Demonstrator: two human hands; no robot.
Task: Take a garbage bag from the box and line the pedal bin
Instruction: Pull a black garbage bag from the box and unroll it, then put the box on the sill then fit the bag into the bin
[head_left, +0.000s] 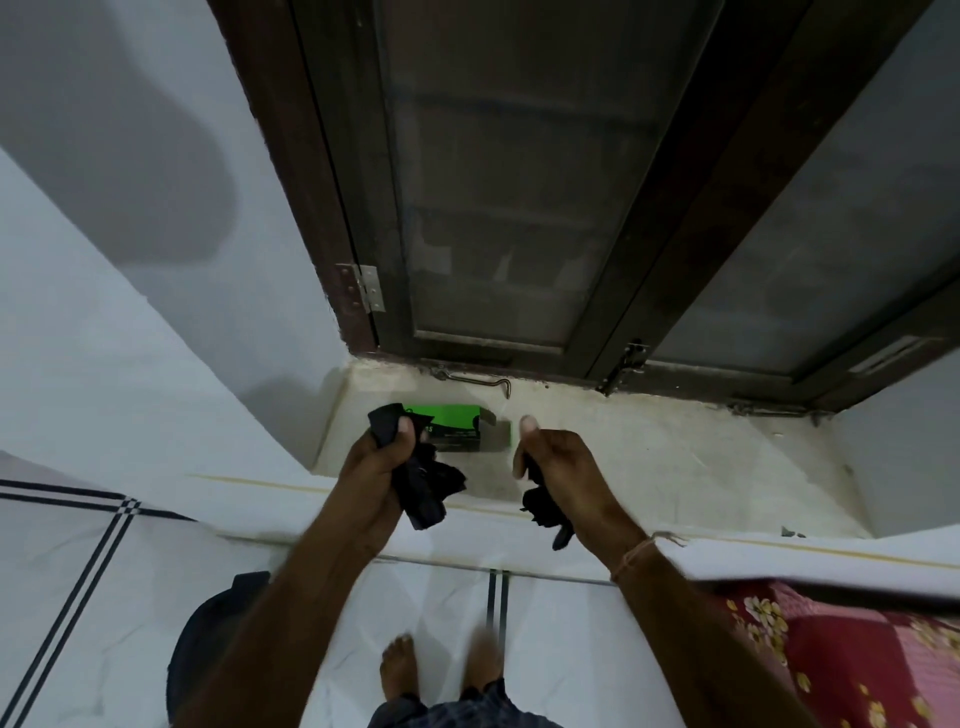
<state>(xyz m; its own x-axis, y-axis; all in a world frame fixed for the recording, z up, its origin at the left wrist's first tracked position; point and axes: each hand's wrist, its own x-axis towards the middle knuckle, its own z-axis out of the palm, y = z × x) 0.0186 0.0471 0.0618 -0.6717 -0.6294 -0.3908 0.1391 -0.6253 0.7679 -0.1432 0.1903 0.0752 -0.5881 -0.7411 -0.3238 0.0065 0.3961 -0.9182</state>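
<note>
A green and black box (457, 426) lies on the pale window ledge (649, 457), its right end flap open. In front of it my left hand (379, 467) is closed around a folded black garbage bag (426, 483), with one end sticking up past my thumb. My right hand (556, 467) grips a second bunch of black plastic (545, 512) that hangs below my fist. The two black pieces are apart, with a gap between my hands. A dark rounded object (208, 634) at lower left on the floor may be the pedal bin; only part of it shows.
A dark wooden window frame (519, 208) with a hinge and latches rises behind the ledge. White tiled floor with dark stripe lines lies below, with my bare feet (400, 670) on it. A red floral cloth (841, 654) sits at lower right.
</note>
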